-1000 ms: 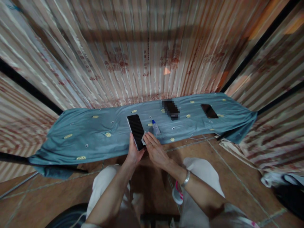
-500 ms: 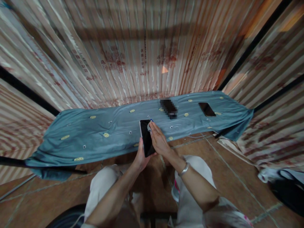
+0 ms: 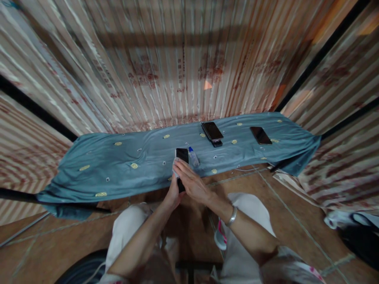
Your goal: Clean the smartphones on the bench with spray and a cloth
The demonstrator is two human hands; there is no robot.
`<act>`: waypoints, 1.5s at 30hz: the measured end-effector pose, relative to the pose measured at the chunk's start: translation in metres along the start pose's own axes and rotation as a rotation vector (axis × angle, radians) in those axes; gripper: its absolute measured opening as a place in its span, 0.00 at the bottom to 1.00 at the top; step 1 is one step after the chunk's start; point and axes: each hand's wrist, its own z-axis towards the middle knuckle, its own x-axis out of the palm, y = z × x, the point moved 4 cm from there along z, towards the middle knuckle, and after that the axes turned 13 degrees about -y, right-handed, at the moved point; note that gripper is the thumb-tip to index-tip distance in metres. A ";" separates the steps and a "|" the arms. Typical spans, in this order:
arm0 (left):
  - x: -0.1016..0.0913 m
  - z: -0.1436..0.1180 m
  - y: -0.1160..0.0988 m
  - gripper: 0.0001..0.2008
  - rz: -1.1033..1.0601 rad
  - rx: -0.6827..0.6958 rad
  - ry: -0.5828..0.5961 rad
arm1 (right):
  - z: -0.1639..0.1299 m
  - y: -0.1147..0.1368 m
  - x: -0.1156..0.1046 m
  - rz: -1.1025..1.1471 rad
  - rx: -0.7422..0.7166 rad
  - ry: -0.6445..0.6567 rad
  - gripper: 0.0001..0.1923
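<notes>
Holding a dark phone [image 3: 181,163] upright from below, the left hand [image 3: 174,193] is closed around the lower end of it, just in front of the near edge of the bench [image 3: 97,173]. The right hand [image 3: 191,181] lies flat across the phone's face with fingers extended, pressing a small pale cloth [image 3: 175,167] against the glass; that cloth peeks out at the fingertips on the phone's left edge. The phone's long axis runs away from the person, towards the bench, its top end showing above both hands. Both hands touch it, the right one covering most of the screen.

Just right of the phone's top end, a small clear bottle with a blue cap [image 3: 193,157] lies on the bench's blue-grey cloth. Farther right of the phone, and deeper on the bench, rest two stacked phones [image 3: 212,132], and well beyond those another single phone [image 3: 260,135].

Red printing marks the corrugated wall [image 3: 183,71] behind the bench, but it is too blurred to read. No brand shows on any phone.
</notes>
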 end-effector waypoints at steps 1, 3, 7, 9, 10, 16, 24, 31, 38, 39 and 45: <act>-0.001 0.001 0.001 0.21 0.004 0.015 0.001 | -0.002 0.000 0.001 -0.018 -0.028 0.010 0.28; -0.002 0.003 0.005 0.20 0.036 0.051 0.031 | -0.003 -0.004 -0.001 -0.079 -0.059 0.024 0.28; -0.003 0.014 0.018 0.26 0.190 0.120 0.105 | 0.004 -0.013 -0.011 -0.219 -0.077 0.057 0.25; -0.005 0.021 0.025 0.30 0.250 0.142 0.129 | 0.009 -0.017 -0.017 -0.271 -0.080 0.068 0.23; -0.006 0.024 0.027 0.32 0.270 0.149 0.134 | 0.012 -0.018 -0.019 -0.290 -0.077 0.071 0.21; -0.013 0.030 0.037 0.35 0.365 0.143 0.110 | 0.020 -0.032 -0.032 -0.225 0.041 0.067 0.17; -0.009 0.010 0.034 0.35 0.344 0.101 0.280 | 0.024 -0.039 -0.052 0.074 0.286 0.068 0.16; -0.009 0.000 0.037 0.32 0.296 -0.059 0.356 | 0.020 -0.048 -0.056 0.183 0.458 0.045 0.17; -0.009 -0.009 0.023 0.31 0.185 -0.130 0.440 | 0.019 -0.064 -0.061 0.355 0.574 -0.053 0.20; -0.009 -0.011 0.021 0.31 0.172 -0.143 0.454 | 0.018 -0.066 -0.060 0.419 0.625 -0.079 0.21; -0.003 -0.017 0.013 0.33 0.066 -0.178 0.540 | 0.011 -0.070 -0.042 0.863 1.056 -0.327 0.23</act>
